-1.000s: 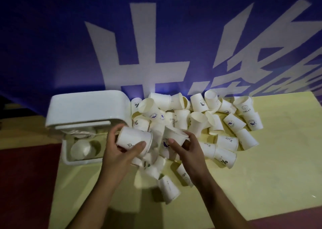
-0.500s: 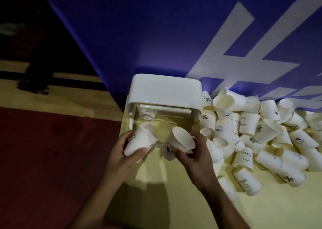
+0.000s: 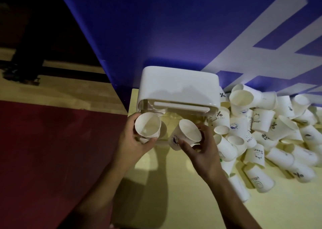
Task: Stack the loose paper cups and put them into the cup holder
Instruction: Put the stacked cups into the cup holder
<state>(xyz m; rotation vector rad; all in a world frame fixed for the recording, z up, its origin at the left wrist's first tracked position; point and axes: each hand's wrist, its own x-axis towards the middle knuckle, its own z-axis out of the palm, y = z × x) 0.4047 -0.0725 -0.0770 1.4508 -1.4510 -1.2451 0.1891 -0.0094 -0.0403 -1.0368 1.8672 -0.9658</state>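
Head view: stacking step, judged. Just in front of the cup holder (image 3: pixel 179 87), left hand (image 3: pixel 132 141) grips the left cup (image 3: pixel 148 125), mouth up, and right hand (image 3: pixel 202 152) grips the right cup (image 3: pixel 186 136), tilted. Next probably needs rims lined up to nest. White loose cups (image 3: pixel 278 132) are heaped right of the holder.

Loose cups (image 3: pixel 271 134) right of cup holder (image 3: pixel 177 87)

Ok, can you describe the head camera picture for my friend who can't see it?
A left hand holds one paper cup and a right hand holds another paper cup in front of a white cup holder on a yellow table. A messy pile of loose cups lies to the right, below a blue banner.
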